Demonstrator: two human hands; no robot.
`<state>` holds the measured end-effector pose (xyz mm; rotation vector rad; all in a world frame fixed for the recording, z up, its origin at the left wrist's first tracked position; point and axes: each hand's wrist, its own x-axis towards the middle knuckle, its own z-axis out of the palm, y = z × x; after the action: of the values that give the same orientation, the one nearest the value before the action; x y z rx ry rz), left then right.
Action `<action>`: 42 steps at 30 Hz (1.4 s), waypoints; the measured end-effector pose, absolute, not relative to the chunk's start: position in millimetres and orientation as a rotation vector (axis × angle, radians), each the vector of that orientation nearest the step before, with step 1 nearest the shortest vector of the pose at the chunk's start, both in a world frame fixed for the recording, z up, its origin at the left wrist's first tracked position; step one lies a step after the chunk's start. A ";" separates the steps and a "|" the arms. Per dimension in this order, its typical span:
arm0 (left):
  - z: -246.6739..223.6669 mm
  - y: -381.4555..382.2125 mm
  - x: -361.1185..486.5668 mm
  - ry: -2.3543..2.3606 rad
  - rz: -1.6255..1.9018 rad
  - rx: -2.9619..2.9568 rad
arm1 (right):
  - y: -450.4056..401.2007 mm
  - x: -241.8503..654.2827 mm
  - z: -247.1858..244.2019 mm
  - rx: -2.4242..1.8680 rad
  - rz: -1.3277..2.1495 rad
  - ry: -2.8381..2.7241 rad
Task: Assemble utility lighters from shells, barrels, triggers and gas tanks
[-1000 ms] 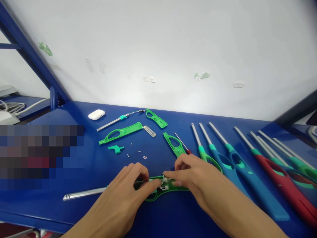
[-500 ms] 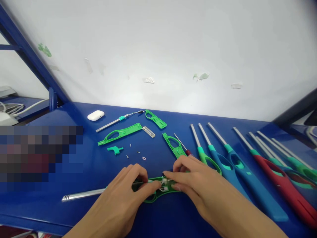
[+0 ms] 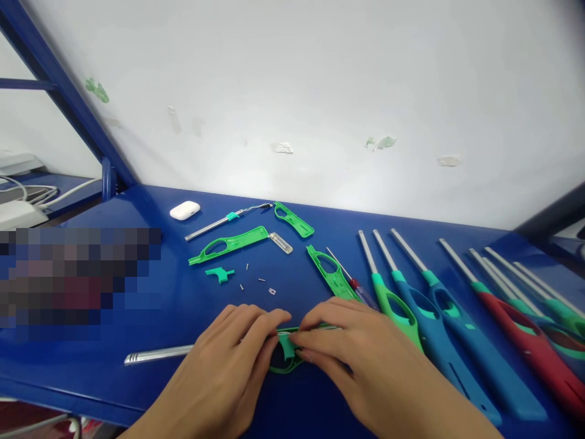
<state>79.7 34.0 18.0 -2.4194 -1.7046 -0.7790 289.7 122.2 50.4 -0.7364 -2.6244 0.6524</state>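
An opened gas lighter's green half-shell [image 3: 289, 368] lies low on the blue table, its metal barrel [image 3: 158, 355] pointing left. My left hand [image 3: 233, 360] is closed over the barrel end of this lighter, hiding much of it. From the other side, the thumb and fingers of my right hand [image 3: 361, 350] are pressed together at the teal trigger [image 3: 287, 346], which sits in the shell. Thin white wire runs just above the trigger. My right hand covers the rest of the handle, so the parts under it are hidden.
Beyond my hands lie green half-shells [image 3: 233, 242], a loose teal trigger [image 3: 220, 274], several small screws [image 3: 247, 266], a clear gas tank [image 3: 280, 242], another barrel [image 3: 210, 228] and a screwdriver [image 3: 361, 291]. Several whole lighters [image 3: 457, 341] line the right; a white case [image 3: 185, 210] stands behind.
My right hand has shifted left, nearer my left hand. The teal trigger now shows between them, where wires and inner parts were visible before. The whole view has shifted slightly.
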 end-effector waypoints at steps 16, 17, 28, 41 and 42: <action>18.4 38.5 80.9 -1.571 -0.801 -2.446 | 122.0 295.9 57.7 -0.913 0.634 -2.522; 18.2 38.9 80.8 -1.572 -0.804 -2.448 | 124.4 298.7 58.4 -0.993 0.541 -2.470; 22.8 41.6 84.4 -1.515 -0.803 -2.490 | 141.3 305.4 38.8 -1.441 -0.036 -2.423; 20.1 37.4 82.2 -1.556 -0.877 -2.485 | 142.4 303.0 41.8 -1.282 -0.238 -2.557; 19.7 37.5 82.1 -1.560 -0.883 -2.482 | 142.7 303.9 42.3 -1.315 -0.211 -2.551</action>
<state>82.1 37.5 19.7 -2.4824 -1.5602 -0.8830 303.9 142.7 42.3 -1.3145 -2.5508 -0.2110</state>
